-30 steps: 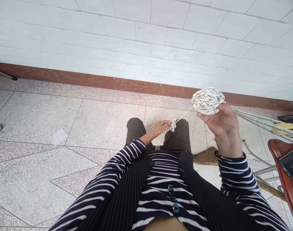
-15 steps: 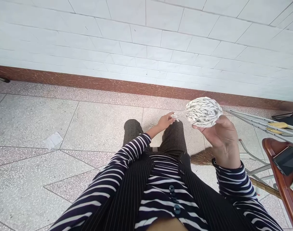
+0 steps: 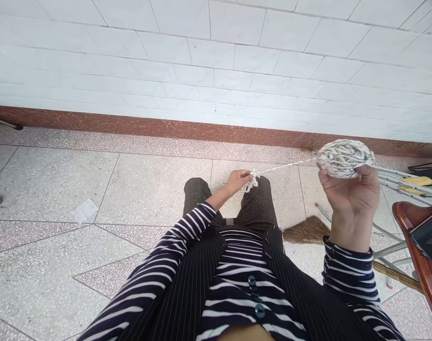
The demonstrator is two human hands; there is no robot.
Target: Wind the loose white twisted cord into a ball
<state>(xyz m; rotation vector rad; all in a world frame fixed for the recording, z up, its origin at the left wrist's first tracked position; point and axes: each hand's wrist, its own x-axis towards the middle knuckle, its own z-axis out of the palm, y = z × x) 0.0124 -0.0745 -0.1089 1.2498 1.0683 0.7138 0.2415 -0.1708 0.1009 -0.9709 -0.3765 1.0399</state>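
Note:
My right hand [image 3: 351, 194] grips a thick oval bundle of white cord [image 3: 345, 157], wound or braided and flecked with dark strands, out to the right at about knee height. From the bundle a single cord [image 3: 287, 166] runs nearly straight across to my left hand [image 3: 239, 181]. That hand is closed on a small tangled clump of the same cord [image 3: 252, 181] above my right knee. Loose loops dangle below its fingers. Part of the clump is hidden by the hand.
At right, a brown chair [image 3: 409, 227] carries a dark phone [image 3: 429, 237]. Metal crutches with yellow grips [image 3: 417, 181] lean nearby. A straw broom [image 3: 306, 229] lies beside my right leg. White paper [image 3: 85, 210] lies on the tiled floor at left. A tiled wall [image 3: 216, 57] stands ahead.
My right hand has moved right with the cord bundle, and the cord between my hands now stretches longer. My left hand has shifted slightly left. A shoe tip has appeared at the left edge.

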